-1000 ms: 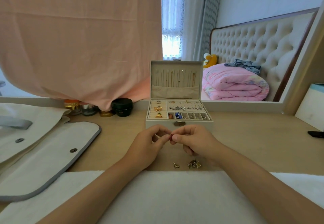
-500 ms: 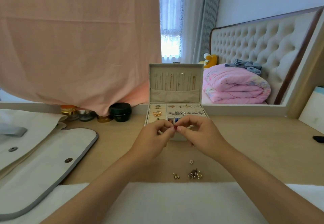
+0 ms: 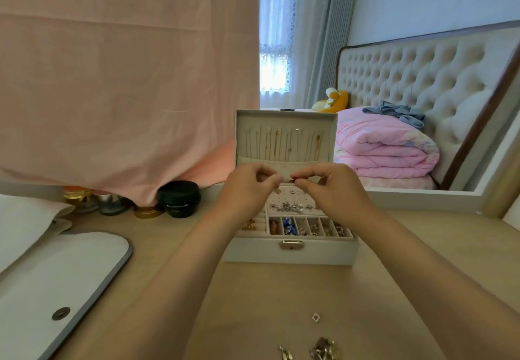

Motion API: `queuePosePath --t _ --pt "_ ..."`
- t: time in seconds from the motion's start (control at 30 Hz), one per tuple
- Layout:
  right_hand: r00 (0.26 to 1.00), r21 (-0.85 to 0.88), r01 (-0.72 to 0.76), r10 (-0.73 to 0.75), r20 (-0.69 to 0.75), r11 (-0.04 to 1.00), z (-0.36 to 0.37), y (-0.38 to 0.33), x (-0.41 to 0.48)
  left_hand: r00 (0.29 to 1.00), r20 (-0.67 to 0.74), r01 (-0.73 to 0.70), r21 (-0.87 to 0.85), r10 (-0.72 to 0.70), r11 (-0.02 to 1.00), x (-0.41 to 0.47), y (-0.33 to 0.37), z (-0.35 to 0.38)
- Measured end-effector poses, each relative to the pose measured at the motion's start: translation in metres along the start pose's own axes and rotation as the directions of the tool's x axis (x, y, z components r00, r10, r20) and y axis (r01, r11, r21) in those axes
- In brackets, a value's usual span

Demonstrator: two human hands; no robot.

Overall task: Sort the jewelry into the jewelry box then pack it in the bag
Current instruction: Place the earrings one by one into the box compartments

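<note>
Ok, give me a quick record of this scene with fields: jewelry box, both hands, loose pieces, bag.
white rectangular jewelry box: open, lid upright, chains hanging in lid, compartments partly filled
left hand: above the box, fingertips pinched together; contents too small to tell
right hand: pinches small reddish jewelry piece
loose metal jewelry pieces: on light wooden table, nearer the person than the box
white fabric bag with grey trim: lying flat, left of box

On the desk (image 3: 253, 303), centre: jewelry box (image 3: 291, 253), lid raised at its far side. Left of it: bag (image 3: 56, 275). Far-left, under hanging cloth (image 3: 126, 78): jars (image 3: 180, 199). Near, right of centre: loose jewelry (image 3: 323, 349). Above the box: left hand (image 3: 247, 190) beside right hand (image 3: 333, 190), small piece (image 3: 292, 181) in the right.
</note>
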State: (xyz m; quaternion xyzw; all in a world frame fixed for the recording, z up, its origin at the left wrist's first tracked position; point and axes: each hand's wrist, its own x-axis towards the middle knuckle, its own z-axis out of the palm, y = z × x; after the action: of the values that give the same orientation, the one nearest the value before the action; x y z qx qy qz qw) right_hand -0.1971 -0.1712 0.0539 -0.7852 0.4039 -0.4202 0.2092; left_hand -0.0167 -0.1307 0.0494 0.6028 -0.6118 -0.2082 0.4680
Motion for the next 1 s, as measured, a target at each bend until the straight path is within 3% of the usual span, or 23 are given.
queuePosePath --t 0.23,0.47,0.7,0.9,1.0 --pt "0.99 -0.361 0.015 0.038 0.139 0.933 0.027 0.011 0.037 0.998 -0.053 -0.021 0.016 0.022 1.0 0.026 -0.027 -0.003" --pt "0.97 -0.513 0.139 -0.014 0.241 0.847 0.05 0.017 0.046 0.999 -0.024 -0.03 0.005 0.03 1.0 0.031 -0.041 -0.006" --pt "0.959 -0.556 0.181 -0.02 0.284 0.811 0.055 0.013 0.049 0.998 -0.019 -0.059 0.02 0.059 0.998 0.032 -0.037 -0.013" --pt "0.929 -0.497 0.14 0.06 0.365 0.856 0.049 0.012 0.049 0.999 -0.015 -0.049 -0.059 0.048 0.997 0.03 -0.038 -0.014" --pt "0.949 -0.421 0.103 0.038 0.314 0.901 0.046 0.017 0.047 1.0 -0.027 -0.016 -0.104 0.013 0.994 0.032 -0.037 -0.013"
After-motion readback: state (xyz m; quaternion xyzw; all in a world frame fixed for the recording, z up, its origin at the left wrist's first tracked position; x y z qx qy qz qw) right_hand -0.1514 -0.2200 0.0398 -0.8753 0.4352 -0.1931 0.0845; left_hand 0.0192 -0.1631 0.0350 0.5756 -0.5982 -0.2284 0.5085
